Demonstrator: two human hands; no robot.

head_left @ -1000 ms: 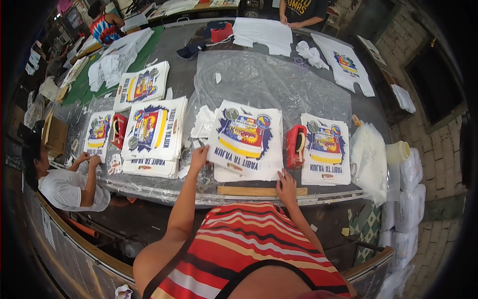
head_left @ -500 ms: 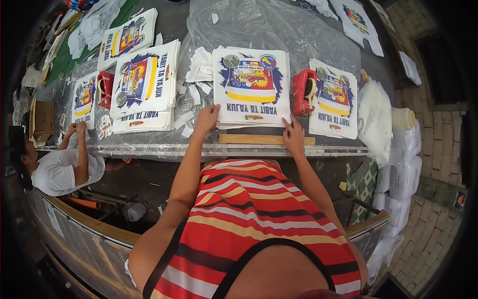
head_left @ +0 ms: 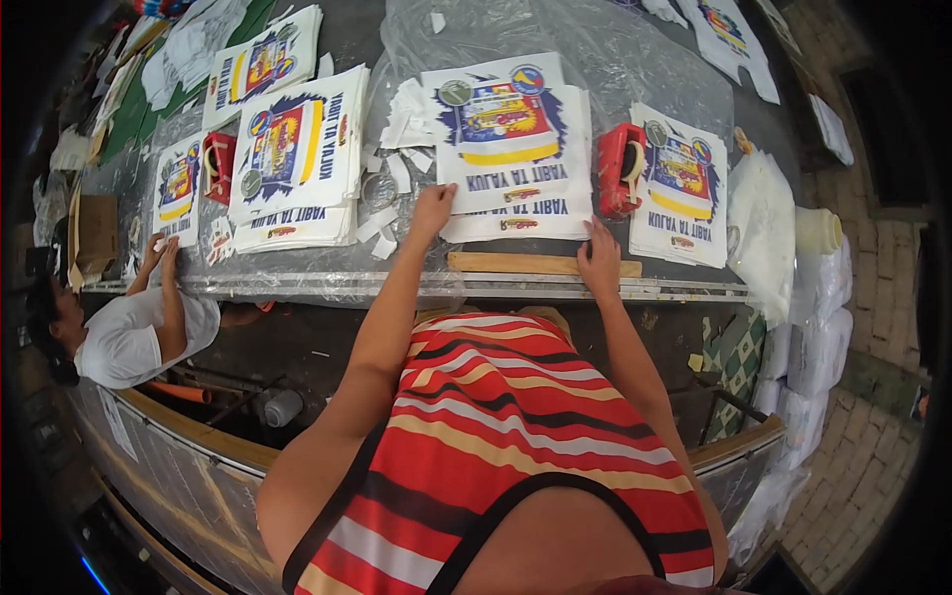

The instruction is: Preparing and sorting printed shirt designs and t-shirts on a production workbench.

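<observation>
A stack of white printed sheets (head_left: 540,226) with blue, red and yellow artwork lies before me at the table's near side. Its top printed sheet (head_left: 501,164) sits shifted away from me, so a strip of the one beneath shows. My left hand (head_left: 434,208) is closed at the lower left corner of that top sheet, fingers curled on its edge. At the stack's lower right corner rests my right hand (head_left: 599,260), fingers extended against the edge. Just below the stack lies a wooden strip (head_left: 543,265). A red tape dispenser (head_left: 621,171) stands right of the stack.
Another printed stack (head_left: 679,188) lies at the right, more (head_left: 297,164) at the left beside a second red dispenser (head_left: 218,166). White scraps (head_left: 405,117) and a clear tape roll (head_left: 379,189) lie between. A co-worker (head_left: 134,332) handles a sheet far left. Plastic-wrapped bundles (head_left: 818,347) stand at right.
The top sheet has slid away from me and slightly left relative to the stack, with my left hand moving along. My right hand stays at the lower right corner. The whole view has shifted slightly.
</observation>
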